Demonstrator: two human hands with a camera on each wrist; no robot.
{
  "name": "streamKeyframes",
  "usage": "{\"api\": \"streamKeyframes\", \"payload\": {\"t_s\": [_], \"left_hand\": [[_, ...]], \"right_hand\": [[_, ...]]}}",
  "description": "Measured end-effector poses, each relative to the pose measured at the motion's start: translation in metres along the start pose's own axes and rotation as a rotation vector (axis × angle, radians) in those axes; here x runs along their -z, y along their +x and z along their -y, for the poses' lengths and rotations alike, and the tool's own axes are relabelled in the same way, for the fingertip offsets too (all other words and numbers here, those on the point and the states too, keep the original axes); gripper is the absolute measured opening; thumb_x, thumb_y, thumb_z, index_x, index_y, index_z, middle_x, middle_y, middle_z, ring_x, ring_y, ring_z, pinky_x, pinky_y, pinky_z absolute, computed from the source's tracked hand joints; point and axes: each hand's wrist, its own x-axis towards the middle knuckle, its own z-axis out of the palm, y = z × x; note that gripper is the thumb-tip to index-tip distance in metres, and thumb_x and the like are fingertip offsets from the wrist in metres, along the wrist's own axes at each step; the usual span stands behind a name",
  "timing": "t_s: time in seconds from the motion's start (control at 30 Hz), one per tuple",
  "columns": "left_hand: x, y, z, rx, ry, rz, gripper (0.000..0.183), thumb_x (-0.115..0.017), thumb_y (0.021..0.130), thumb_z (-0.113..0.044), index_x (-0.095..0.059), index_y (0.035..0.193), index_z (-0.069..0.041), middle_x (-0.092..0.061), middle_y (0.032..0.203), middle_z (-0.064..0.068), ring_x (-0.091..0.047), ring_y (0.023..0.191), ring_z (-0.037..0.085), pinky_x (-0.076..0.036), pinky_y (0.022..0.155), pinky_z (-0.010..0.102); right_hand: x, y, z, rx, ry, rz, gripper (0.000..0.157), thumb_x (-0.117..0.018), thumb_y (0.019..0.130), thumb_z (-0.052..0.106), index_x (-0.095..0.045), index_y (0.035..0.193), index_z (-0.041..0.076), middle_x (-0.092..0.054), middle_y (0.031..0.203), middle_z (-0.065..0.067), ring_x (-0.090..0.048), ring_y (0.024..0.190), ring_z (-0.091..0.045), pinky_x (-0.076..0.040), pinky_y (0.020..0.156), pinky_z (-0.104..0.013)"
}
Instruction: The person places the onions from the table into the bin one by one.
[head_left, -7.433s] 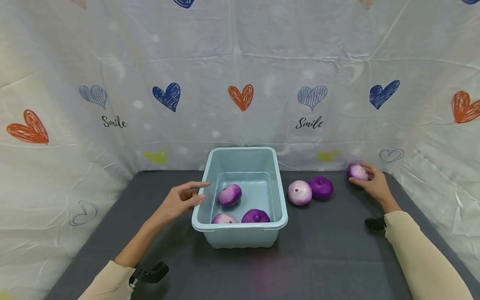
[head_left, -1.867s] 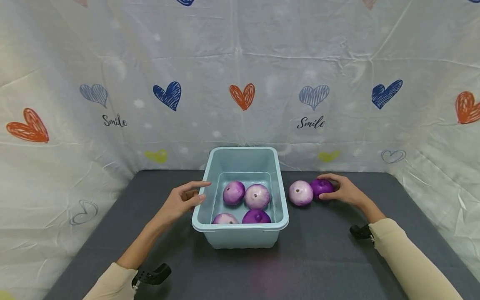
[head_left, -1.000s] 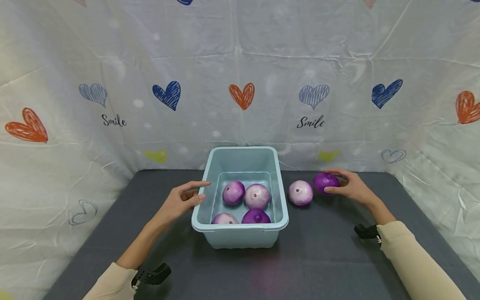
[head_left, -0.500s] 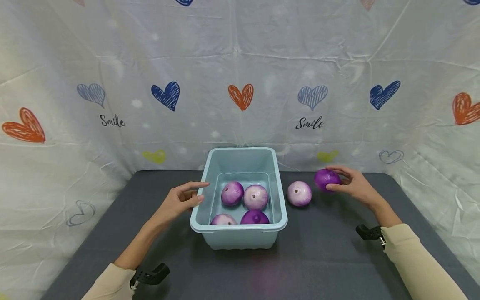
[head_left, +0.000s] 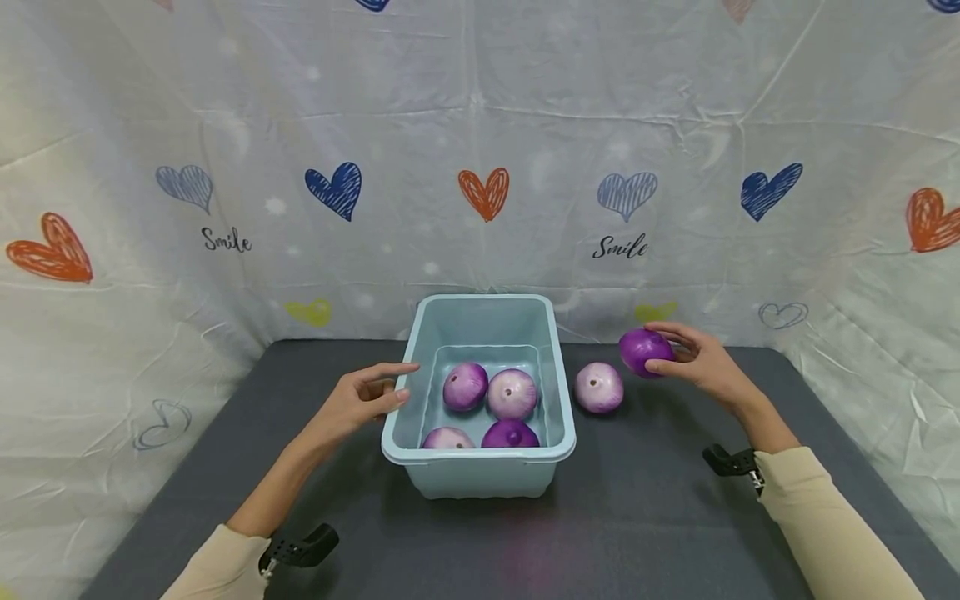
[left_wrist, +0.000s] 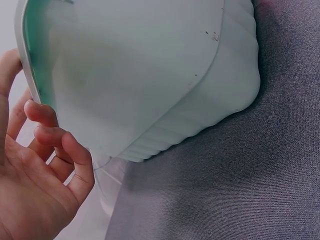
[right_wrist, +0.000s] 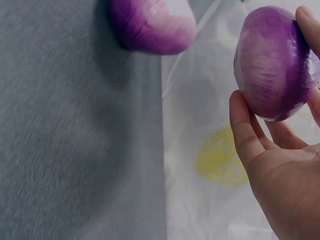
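A purple onion (head_left: 645,352) is held off the table by my right hand (head_left: 705,367), with the thumb and fingertips around its side. The right wrist view shows the held onion (right_wrist: 272,62) in the fingers. On the table just left of it sits a paler onion (head_left: 598,387), close to the bin's right side. The light-blue plastic bin (head_left: 487,477) has several onions inside, among them a pale one (head_left: 512,394) and a purple one (head_left: 465,387). My left hand (head_left: 367,402) holds the bin's left rim; the left wrist view shows its fingers (left_wrist: 42,112) curled at that rim.
A dark grey cloth (head_left: 637,517) covers the table. Behind and at the sides hangs a white sheet (head_left: 555,108) printed with hearts and the word Smile. Each wrist wears a black strap with a small device (head_left: 303,546).
The onion formerly at the far right appears to have gone into the bin. My right hand then took the purple onion beside the pale one and raised it. The left hand stayed put.
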Motion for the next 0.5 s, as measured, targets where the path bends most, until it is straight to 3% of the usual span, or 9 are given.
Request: {"api": "streamKeyframes", "payload": {"t_s": [0.2,0.5], "left_hand": [[0.0,0.0,0.0,0.001,0.004,0.001,0.043,-0.065,0.101,-0.011,-0.059,0.143,-0.006,-0.052,0.072,0.006,-0.046,0.063,0.013,-0.045,0.062,0.036],[0.0,0.001,-0.001,0.007,0.002,-0.002,0.042,-0.066,0.101,-0.011,-0.06,0.143,-0.006,-0.053,0.072,0.006,-0.046,0.063,0.013,-0.045,0.063,0.035]], "right_hand": [[-0.007,0.009,0.007,0.016,0.051,0.022,0.057,-0.074,0.095,0.01,-0.05,0.146,0.001,-0.046,0.145,-0.021,-0.055,0.123,-0.037,-0.052,0.089,-0.03],[-0.014,0.023,0.02,0.066,0.095,0.046,0.057,-0.074,0.095,0.008,-0.051,0.146,0.003,-0.044,0.147,-0.019,-0.051,0.128,-0.038,-0.051,0.092,-0.031]]}}
